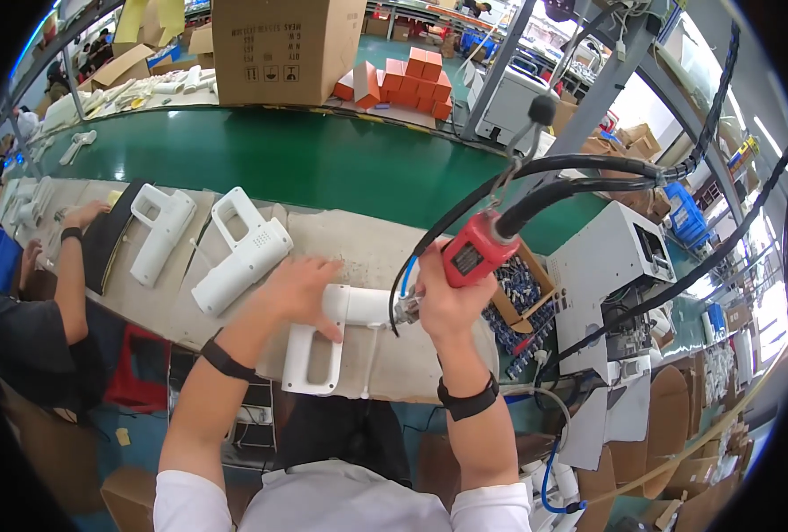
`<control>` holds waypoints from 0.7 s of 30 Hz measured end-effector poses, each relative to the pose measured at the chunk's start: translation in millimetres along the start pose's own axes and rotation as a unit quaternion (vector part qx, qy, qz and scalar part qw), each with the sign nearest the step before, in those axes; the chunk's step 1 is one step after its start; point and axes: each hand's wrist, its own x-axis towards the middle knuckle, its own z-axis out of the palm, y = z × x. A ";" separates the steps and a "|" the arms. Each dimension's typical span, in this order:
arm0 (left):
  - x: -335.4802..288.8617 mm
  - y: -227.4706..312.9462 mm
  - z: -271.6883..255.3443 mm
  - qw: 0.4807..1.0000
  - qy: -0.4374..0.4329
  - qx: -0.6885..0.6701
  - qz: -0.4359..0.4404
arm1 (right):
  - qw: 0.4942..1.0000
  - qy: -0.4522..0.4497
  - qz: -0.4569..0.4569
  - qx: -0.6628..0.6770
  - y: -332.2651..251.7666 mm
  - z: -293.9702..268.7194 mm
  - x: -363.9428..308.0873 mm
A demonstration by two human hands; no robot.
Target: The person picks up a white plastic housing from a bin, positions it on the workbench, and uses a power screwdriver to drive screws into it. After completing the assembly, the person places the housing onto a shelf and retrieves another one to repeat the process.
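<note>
My right hand (pixel 449 301) is wrapped round a red hand-held power tool (pixel 475 251), which hangs from a metal hook and has a thick black hose or cable. The tool's metal tip (pixel 405 308) is at the right end of a white plastic device with a looped handle (pixel 356 308). That device lies on the bench, a thin white cord trailing from it. My left hand (pixel 298 293) is spread open over the device's left side, thumb against its handle. Left of that hand lie two similar white devices (pixel 241 253) (pixel 162 232).
A green conveyor belt (pixel 261 146) runs behind the cardboard-covered bench. At right stand a carton of small blue parts (pixel 522 301) and a white machine (pixel 602 253). Black cables cross the right side. A co-worker's arm (pixel 72 284) reaches in at left. Orange boxes (pixel 416 84) stand beyond.
</note>
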 end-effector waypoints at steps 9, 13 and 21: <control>8.3 41.3 -8.1 0.987 -0.137 -0.031 -0.082 | 0.994 0.020 -0.032 0.098 -51.0 37.3 34.4; 9.4 42.4 1.5 0.990 -0.108 -0.047 -0.083 | 0.999 0.012 -0.023 0.040 -18.1 41.9 35.8; 9.0 34.1 13.8 0.996 -0.056 -0.037 -0.057 | 0.995 0.002 0.053 0.081 12.8 54.7 29.0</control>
